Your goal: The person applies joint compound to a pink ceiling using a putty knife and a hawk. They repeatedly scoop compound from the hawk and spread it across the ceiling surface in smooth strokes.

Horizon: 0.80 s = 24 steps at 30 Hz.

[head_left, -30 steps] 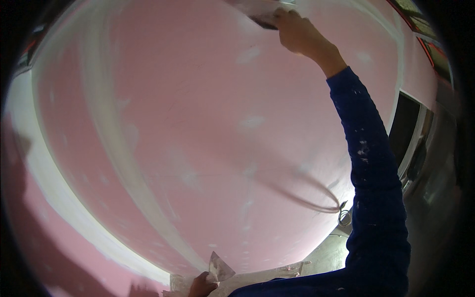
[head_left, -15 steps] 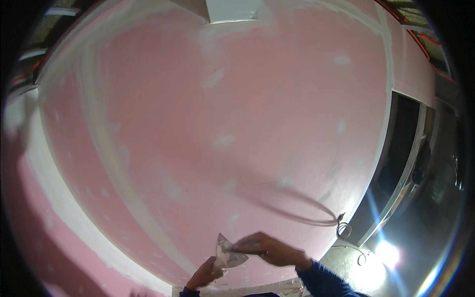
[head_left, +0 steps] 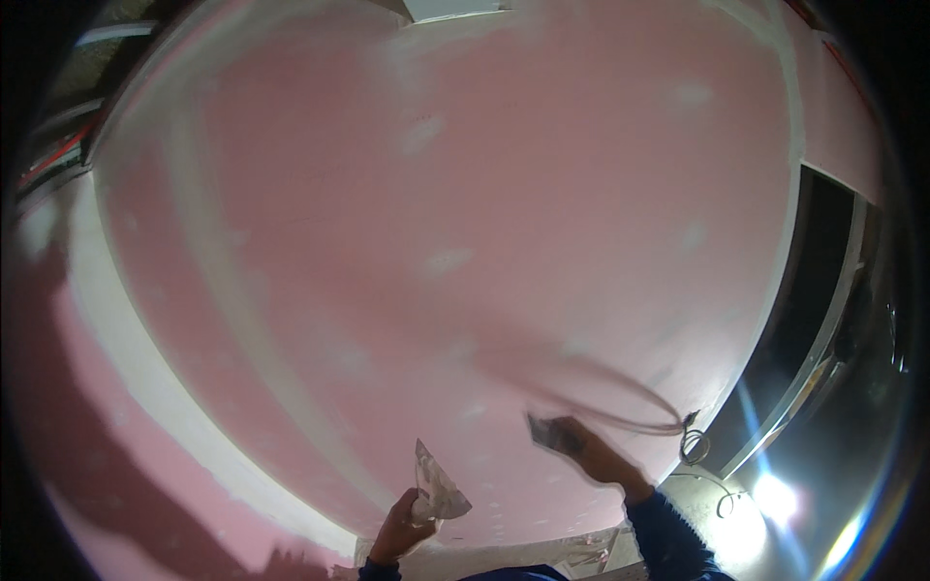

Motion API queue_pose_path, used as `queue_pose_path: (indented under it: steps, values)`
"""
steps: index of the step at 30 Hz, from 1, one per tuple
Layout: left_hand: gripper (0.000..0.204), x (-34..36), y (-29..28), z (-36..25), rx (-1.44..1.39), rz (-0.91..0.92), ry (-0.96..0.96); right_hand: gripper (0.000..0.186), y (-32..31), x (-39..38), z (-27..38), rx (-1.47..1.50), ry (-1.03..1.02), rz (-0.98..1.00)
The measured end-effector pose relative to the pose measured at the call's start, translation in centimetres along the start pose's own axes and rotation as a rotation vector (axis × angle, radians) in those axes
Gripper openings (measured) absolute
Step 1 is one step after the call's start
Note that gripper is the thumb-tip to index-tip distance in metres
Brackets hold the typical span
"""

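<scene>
Head view shows me both hands low in front of a pink wall [head_left: 484, 242] with pale filler patches. My left hand [head_left: 399, 528] is wrapped around the handle of a putty knife [head_left: 438, 484], its filler-smeared blade pointing up just above the fist. My right hand [head_left: 591, 455] sits to the right of it, nearer the wall, closed on a small dark tool [head_left: 547, 433] (blurred, so I cannot tell its exact kind). A cable [head_left: 668, 421] hangs just right of that hand, beside a dark doorway [head_left: 804, 320]. To do this step well, I judge the blade should meet the wall at a shallow angle with even pressure, and stay clear of the cable.
</scene>
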<state>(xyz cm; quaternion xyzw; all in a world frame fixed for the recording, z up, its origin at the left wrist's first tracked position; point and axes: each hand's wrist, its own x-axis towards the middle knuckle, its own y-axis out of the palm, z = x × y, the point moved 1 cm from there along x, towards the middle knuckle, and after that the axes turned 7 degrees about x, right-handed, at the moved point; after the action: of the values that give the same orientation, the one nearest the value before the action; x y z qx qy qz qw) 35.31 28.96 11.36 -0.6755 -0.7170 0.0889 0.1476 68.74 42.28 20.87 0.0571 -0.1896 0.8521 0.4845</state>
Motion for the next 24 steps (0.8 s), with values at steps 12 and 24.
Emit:
queue_pose_path:
  steps: [12,24]
  values:
    - [0.072,-6.6,-1.4,5.2,-0.045,-0.25,-0.122,0.044,-10.2,27.2,32.8,-0.236,-0.748,-0.369]
    - [0.071,-11.2,-5.1,9.7,-0.154,-0.367,-0.275,0.043,-11.2,32.6,35.1,-0.351,-0.745,-0.599]
